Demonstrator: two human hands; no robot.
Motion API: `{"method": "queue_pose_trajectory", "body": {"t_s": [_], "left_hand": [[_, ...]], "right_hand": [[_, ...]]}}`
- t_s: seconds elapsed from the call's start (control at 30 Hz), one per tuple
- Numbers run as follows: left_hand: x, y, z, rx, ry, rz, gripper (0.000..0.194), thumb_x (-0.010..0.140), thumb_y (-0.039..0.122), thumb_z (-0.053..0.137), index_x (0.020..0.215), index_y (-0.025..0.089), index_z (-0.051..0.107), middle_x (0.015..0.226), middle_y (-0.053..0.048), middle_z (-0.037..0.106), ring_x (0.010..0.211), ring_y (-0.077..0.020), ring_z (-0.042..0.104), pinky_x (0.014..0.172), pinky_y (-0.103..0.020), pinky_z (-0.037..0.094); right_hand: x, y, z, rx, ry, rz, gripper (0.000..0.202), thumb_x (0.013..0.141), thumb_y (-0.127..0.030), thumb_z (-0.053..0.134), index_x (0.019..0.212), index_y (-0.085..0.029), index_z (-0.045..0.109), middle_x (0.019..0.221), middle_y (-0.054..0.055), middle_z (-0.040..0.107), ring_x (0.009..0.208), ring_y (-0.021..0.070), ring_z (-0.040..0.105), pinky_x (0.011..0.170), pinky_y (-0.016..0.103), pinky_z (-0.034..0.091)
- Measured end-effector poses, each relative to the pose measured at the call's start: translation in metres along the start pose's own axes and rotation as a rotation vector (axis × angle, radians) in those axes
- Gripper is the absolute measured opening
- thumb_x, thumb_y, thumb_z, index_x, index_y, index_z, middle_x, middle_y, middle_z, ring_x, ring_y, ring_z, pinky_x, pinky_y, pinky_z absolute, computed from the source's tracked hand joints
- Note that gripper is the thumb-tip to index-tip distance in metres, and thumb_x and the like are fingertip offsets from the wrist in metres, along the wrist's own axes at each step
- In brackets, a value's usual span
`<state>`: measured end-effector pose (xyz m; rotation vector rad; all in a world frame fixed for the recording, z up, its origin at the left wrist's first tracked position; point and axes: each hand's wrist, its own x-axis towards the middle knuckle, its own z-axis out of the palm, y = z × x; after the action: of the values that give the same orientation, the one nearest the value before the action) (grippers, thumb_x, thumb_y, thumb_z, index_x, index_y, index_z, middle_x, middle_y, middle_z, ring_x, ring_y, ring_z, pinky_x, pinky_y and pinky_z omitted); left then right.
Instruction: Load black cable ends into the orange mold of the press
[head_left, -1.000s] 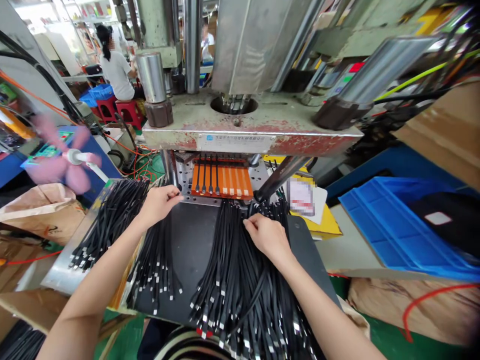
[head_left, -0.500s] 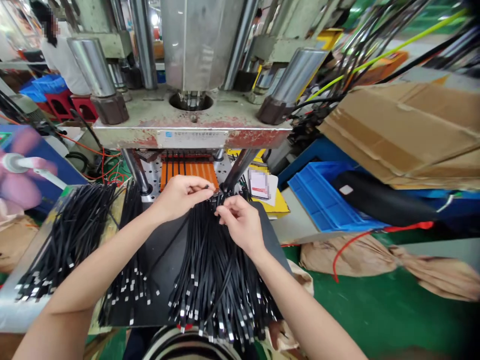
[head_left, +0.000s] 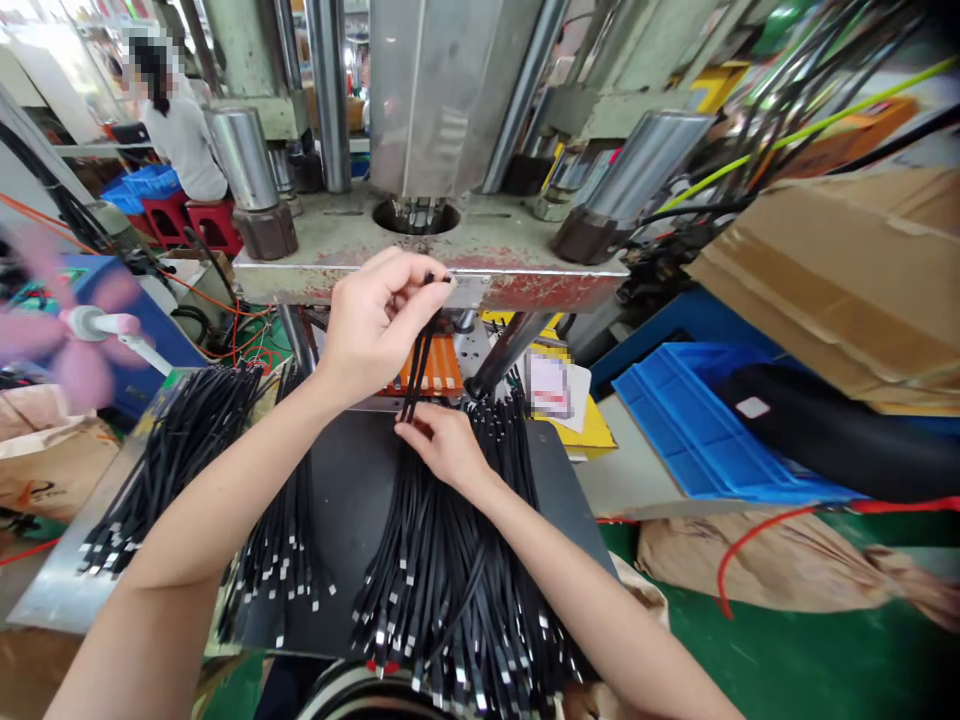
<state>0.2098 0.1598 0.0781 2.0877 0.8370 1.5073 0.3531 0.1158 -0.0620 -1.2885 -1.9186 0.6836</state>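
My left hand (head_left: 379, 325) is raised in front of the press's crossbeam and pinches the upper ends of a few black cables (head_left: 421, 360). Lower down, my right hand (head_left: 448, 440) has its thumb and fingers closed on the same cables, which run taut between both hands. Beneath it spreads a big pile of flat black cables (head_left: 442, 560) with silver plugs toward me, lying on a dark board (head_left: 349, 470). Behind the hands an orange fixture (head_left: 442, 365) with slots sits in the press, partly hidden by my left hand.
A heavy press (head_left: 525, 285) with steel columns stands ahead. More cable bundles lie left, one on the metal side table (head_left: 56, 590). A pink fan (head_left: 86, 325) spins at far left. Right are a blue tray (head_left: 660, 420) and cardboard (head_left: 832, 270). A person (head_left: 180, 140) sits behind.
My left hand has risen from the pile, drawing the cable ends upward. My right hand has shifted slightly down in view and now grips the cables below it. The view has turned a little left.
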Motion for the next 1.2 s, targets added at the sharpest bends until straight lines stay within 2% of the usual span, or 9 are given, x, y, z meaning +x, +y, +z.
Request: {"method": "queue_pose_trajectory", "body": {"t_s": [0.13, 0.27, 0.37, 0.43, 0.63, 0.77, 0.9, 1.03, 1.2], "left_hand": [[0.000, 0.000, -0.001, 0.067, -0.067, 0.117, 0.017, 0.092, 0.038, 0.061, 0.095, 0.021, 0.066, 0.092, -0.001, 0.062, 0.082, -0.0146, 0.062, 0.071, -0.028, 0.052], [-0.028, -0.043, 0.009, 0.149, -0.066, 0.046, 0.024, 0.089, 0.028, 0.065, 0.110, 0.019, 0.058, 0.099, -0.004, 0.063, 0.071, -0.0109, 0.061, 0.067, -0.025, 0.051], [-0.053, -0.084, 0.014, 0.369, -0.433, 0.119, 0.011, 0.091, 0.018, 0.059, 0.102, 0.017, 0.061, 0.102, -0.006, 0.068, 0.090, -0.0169, 0.066, 0.084, -0.031, 0.053], [-0.066, -0.100, 0.015, 0.510, -0.649, 0.222, 0.020, 0.092, 0.013, 0.055, 0.111, 0.015, 0.063, 0.119, -0.011, 0.067, 0.112, -0.0226, 0.063, 0.100, -0.038, 0.049], [-0.078, -0.094, 0.015, 0.730, -0.772, 0.239, 0.044, 0.093, 0.023, 0.059, 0.135, 0.013, 0.053, 0.139, -0.016, 0.057, 0.126, -0.0273, 0.055, 0.108, -0.043, 0.043], [-0.062, -0.096, 0.020, 0.756, -0.779, 0.147, 0.052, 0.099, 0.045, 0.047, 0.143, 0.017, 0.047, 0.148, -0.015, 0.049, 0.137, -0.0279, 0.046, 0.120, -0.053, 0.022], [-0.024, -0.118, 0.031, 0.811, -0.859, -0.061, 0.054, 0.104, 0.046, 0.026, 0.149, 0.021, 0.040, 0.157, -0.008, 0.036, 0.145, -0.0242, 0.035, 0.123, -0.056, 0.005], [0.016, -0.139, 0.047, 0.838, -0.856, -0.257, 0.054, 0.104, 0.043, 0.020, 0.149, 0.022, 0.042, 0.157, -0.006, 0.036, 0.145, -0.0247, 0.035, 0.121, -0.050, 0.018], [0.034, -0.145, 0.062, 0.827, -0.800, -0.351, 0.055, 0.103, 0.042, 0.022, 0.139, 0.016, 0.053, 0.147, -0.012, 0.050, 0.136, -0.0309, 0.045, 0.112, -0.050, 0.033]], "right_hand": [[0.054, 0.018, -0.018, -0.017, 0.192, 0.045, 0.016, 0.083, -0.029, 0.064, 0.071, -0.019, 0.062, 0.061, -0.001, 0.060, 0.059, 0.0160, 0.055, 0.063, 0.026, 0.043], [0.098, 0.031, -0.033, 0.102, 0.185, 0.130, 0.015, 0.080, -0.024, 0.064, 0.068, -0.016, 0.061, 0.059, -0.002, 0.061, 0.056, 0.0138, 0.055, 0.058, 0.023, 0.041], [0.110, 0.035, -0.035, 0.087, 0.123, 0.156, 0.016, 0.080, -0.023, 0.065, 0.066, -0.017, 0.062, 0.057, -0.003, 0.061, 0.056, 0.0133, 0.057, 0.059, 0.022, 0.043], [0.111, 0.036, -0.035, 0.080, 0.094, 0.159, 0.011, 0.080, -0.020, 0.065, 0.069, -0.017, 0.065, 0.059, -0.004, 0.063, 0.058, 0.0132, 0.060, 0.063, 0.022, 0.046], [0.104, 0.037, -0.034, 0.004, 0.099, 0.097, 0.013, 0.078, -0.011, 0.067, 0.088, -0.017, 0.073, 0.073, -0.002, 0.070, 0.069, 0.0137, 0.065, 0.075, 0.023, 0.049], [0.109, 0.041, -0.034, -0.207, 0.134, 0.104, 0.018, 0.081, -0.013, 0.066, 0.096, -0.017, 0.075, 0.078, 0.001, 0.071, 0.076, 0.0168, 0.065, 0.080, 0.026, 0.047], [0.105, 0.039, -0.037, -0.411, 0.212, 0.221, 0.020, 0.090, -0.016, 0.056, 0.099, -0.018, 0.073, 0.094, 0.008, 0.072, 0.095, 0.0231, 0.066, 0.087, 0.032, 0.046], [0.090, 0.032, -0.039, -0.401, 0.065, 0.228, 0.010, 0.085, -0.030, 0.069, 0.085, -0.020, 0.072, 0.089, 0.006, 0.070, 0.088, 0.0230, 0.065, 0.081, 0.033, 0.046], [0.093, 0.028, -0.039, -0.411, 0.106, 0.316, 0.016, 0.081, -0.035, 0.074, 0.083, -0.021, 0.068, 0.086, 0.004, 0.068, 0.088, 0.0241, 0.063, 0.079, 0.034, 0.045]]}}
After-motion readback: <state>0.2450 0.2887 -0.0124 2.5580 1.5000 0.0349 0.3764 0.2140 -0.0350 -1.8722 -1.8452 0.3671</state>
